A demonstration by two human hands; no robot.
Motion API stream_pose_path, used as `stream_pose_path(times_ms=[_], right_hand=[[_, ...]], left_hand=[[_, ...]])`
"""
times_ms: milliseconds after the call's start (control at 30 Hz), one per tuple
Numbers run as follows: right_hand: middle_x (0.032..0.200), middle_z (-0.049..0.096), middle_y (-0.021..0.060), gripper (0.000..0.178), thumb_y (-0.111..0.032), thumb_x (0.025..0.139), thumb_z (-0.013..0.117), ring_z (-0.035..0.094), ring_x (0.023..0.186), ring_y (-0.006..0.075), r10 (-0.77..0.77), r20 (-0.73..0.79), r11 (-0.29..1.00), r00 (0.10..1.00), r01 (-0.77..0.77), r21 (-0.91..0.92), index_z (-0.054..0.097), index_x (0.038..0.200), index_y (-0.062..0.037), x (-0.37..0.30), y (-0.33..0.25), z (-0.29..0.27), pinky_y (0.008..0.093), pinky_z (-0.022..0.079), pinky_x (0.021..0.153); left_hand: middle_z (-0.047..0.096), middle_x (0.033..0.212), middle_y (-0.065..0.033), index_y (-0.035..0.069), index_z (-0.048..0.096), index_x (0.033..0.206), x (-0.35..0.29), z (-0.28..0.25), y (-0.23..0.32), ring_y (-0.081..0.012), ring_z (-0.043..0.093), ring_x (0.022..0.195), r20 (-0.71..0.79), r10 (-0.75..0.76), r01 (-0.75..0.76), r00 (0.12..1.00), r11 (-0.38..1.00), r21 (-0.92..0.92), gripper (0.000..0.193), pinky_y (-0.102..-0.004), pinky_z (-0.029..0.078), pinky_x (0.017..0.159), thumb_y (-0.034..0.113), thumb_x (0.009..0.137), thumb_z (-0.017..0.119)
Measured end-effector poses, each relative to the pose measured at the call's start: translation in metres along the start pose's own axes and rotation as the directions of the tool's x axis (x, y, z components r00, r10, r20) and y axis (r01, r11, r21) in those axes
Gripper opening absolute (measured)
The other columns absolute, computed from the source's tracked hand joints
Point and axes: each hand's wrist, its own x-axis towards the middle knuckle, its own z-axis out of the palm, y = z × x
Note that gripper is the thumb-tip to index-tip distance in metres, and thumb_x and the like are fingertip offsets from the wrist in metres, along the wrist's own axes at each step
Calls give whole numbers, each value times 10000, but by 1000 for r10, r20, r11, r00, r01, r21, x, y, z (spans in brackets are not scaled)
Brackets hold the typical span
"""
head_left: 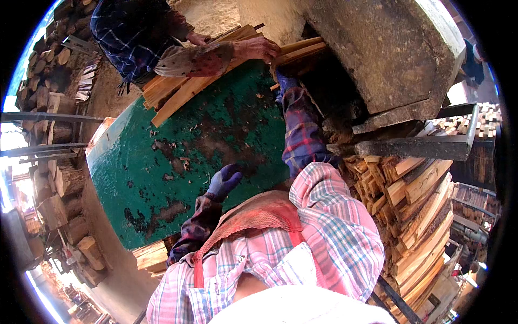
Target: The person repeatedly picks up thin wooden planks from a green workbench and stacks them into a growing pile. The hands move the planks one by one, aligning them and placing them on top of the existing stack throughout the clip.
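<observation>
My left hand (225, 181), in a blue-purple glove, hovers over or rests on the near part of a worn green tabletop (124, 183); its fingers are apart and nothing is in them. With my right arm stretched far forward, my gloved right hand (287, 83) is at the table's far right corner, against wooden slats (302, 51) that lead into a dark opening (337, 81). Its fingers are mostly hidden there. Across the table, a co-worker's hand (258, 49) lies on the slats close to mine. More long wooden slats (189, 97) lie along the far edge under the co-worker's arm.
A big tan, dusty machine housing (383, 54) stands at the right, with a dark metal bar (415, 147) jutting out below it. Split wood (421, 210) is stacked at my right. Logs (59, 178) are piled at the left. Bark scraps (183, 162) litter the tabletop.
</observation>
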Motion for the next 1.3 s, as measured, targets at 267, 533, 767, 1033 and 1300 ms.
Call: stream_pose_path(times_ms=[267, 533, 767, 1033, 1300], right_hand=[[1023, 605, 128, 536, -441, 857, 572, 569, 691, 217, 281, -92, 930, 955, -247, 271, 410, 1298, -181, -24, -23, 39, 325, 477, 564], [995, 611, 128, 577, -435, 791, 610, 570, 659, 249, 181, -614, 966, 768, -21, 259, 447, 1267, -153, -26, 61, 45, 363, 462, 543], [1003, 592, 117, 508, -373, 796, 574, 579, 833, 237, 168, -293, 968, 941, -101, 232, 494, 1201, -75, -98, 105, 10, 369, 472, 685], [1068, 577, 118, 574, -434, 782, 607, 563, 890, 248, 80, 386, 947, 919, -190, 258, 493, 1210, -70, -259, 149, 147, 376, 455, 756], [1132, 563, 119, 643, -496, 767, 640, 546, 947, 259, 39, 271, 888, 962, -158, 432, 491, 1220, -64, -204, 71, 110, 384, 438, 826]], left_hand=[[616, 1075, -80, -13, 524, 1173, -16, -9, -21, -152, 575, 950, -57, -24, 23, 998, 1000, -16, 420, -294, 454, 847, 213, 838, 636], [606, 1080, -62, -1, 536, 1177, -14, -34, -9, -147, 538, 1006, 62, 31, -34, 998, 999, 42, 367, -304, 420, 902, 181, 865, 599], [629, 1020, -144, 16, 560, 1139, 69, -27, 80, -251, 603, 956, 33, 308, -302, 951, 903, 305, 462, -331, 470, 813, 345, 820, 622], [529, 1178, -242, 110, 200, 1420, 130, 19, 90, -396, 531, 1076, 77, -42, -42, 996, 540, 841, 933, -459, 438, 883, 366, 683, 713], [545, 1173, -141, 200, 185, 1421, 45, -169, 43, -323, 503, 1146, -290, -182, 311, 939, 96, 946, 960, -447, 476, 855, 217, 642, 746]])
